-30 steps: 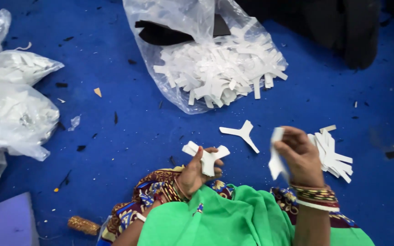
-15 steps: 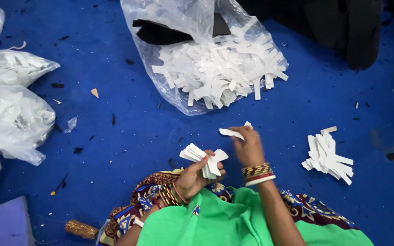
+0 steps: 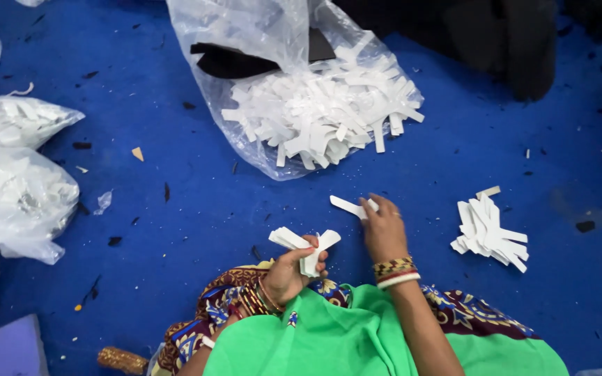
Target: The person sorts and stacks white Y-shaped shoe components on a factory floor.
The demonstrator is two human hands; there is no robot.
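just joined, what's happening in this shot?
A person sits on a blue floor handling white paper pieces. The left hand holds a small bunch of pieces. The right hand rests on a single piece lying on the floor. An open plastic bag full of pieces lies ahead, and a small stack lies to the right.

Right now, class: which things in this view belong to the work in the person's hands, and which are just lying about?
In the work:
- left hand gripping a white card bundle
- right hand on a loose white piece
- sorted white stack
- open bag of white pieces

Lying about:
- tied plastic bags
- dark scraps
- black cloth
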